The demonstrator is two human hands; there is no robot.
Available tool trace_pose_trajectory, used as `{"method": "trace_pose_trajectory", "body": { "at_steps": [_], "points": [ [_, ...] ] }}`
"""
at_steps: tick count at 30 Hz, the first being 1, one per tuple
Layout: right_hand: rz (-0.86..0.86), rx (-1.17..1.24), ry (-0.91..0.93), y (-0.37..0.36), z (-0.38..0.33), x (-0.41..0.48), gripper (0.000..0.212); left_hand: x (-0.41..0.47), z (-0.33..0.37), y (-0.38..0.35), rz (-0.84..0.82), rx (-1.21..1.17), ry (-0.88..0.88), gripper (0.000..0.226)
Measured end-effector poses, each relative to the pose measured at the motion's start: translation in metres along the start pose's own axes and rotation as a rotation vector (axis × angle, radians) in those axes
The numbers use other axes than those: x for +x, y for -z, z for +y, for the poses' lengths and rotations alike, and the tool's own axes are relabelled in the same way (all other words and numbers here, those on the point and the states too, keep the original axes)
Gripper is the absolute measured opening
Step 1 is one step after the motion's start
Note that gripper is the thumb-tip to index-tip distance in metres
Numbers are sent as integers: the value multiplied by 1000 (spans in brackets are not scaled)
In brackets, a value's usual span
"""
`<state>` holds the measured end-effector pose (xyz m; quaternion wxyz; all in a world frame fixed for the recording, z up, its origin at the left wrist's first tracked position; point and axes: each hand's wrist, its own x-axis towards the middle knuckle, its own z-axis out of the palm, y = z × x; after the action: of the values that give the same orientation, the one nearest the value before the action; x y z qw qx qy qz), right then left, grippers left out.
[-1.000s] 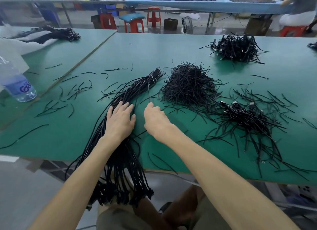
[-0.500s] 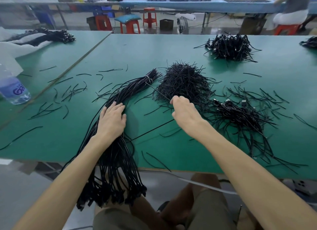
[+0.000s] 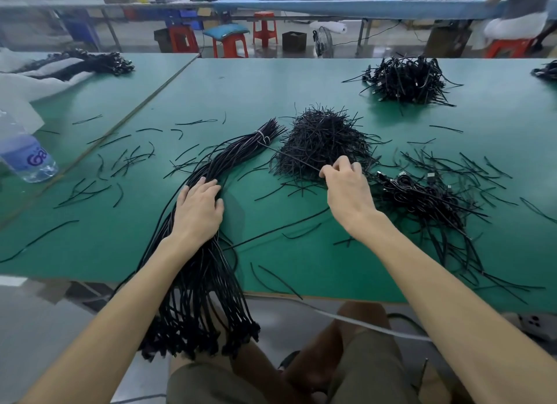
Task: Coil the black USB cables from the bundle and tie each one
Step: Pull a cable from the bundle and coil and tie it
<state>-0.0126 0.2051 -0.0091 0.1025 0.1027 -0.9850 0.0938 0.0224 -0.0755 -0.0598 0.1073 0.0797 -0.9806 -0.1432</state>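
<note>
The right hand (image 3: 346, 189) pinched one cable (image 3: 291, 156) at frame centre. Its long axis ran up-left to the tied bundle (image 3: 235, 152), pressed down centre-left by the flat-fingered left hand (image 3: 197, 213).

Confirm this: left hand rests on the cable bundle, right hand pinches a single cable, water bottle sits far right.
Not quite: the head view shows the water bottle at the far left. Left hand on the cable bundle and right hand pinching a single cable are correct.
</note>
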Motion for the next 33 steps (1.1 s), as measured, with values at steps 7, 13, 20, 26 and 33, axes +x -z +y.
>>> {"method": "trace_pose_trajectory", "body": {
  "at_steps": [7, 13, 20, 26, 33],
  "points": [
    [-166, 176, 464, -2, -52, -35, 37, 1, 1, -2, 14, 4, 9, 46],
    [-337, 158, 570, -17, -89, -56, 35, -1, 1, 0, 24, -11, 1, 45],
    [-240, 396, 618, -5, -78, -54, 11, -2, 3, 2, 22, -26, 5, 45],
    [8, 427, 404, 15, -38, -26, 22, -4, 1, 4, 17, -57, -9, 43],
    [26, 504, 270, 12, 8, -29, 21, -6, 7, 4, 51, -33, -24, 41]
  ]
}}
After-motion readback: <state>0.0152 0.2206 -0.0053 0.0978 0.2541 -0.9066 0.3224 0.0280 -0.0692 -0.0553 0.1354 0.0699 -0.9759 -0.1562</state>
